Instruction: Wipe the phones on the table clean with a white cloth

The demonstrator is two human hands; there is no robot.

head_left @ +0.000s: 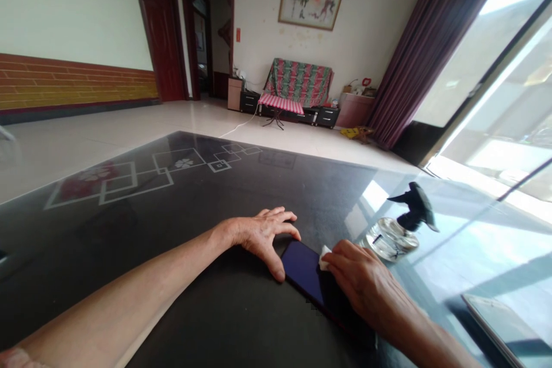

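A dark smartphone lies flat on the glossy black table, its screen facing up with a bluish sheen. At its far left end is my left hand, thumb and fingers spread around the corner and edge. My right hand pinches a small white wipe against the screen. The right hand and wrist hide the phone's nearer right part. Just beyond the right hand stands a clear spray bottle with a black trigger head.
The black table carries a pale pattern of squares and flowers. Another flat device with a pale edge lies at the lower right. Across the floor are a cloth-covered object and a small striped table. A purple curtain hangs beside bright glass doors.
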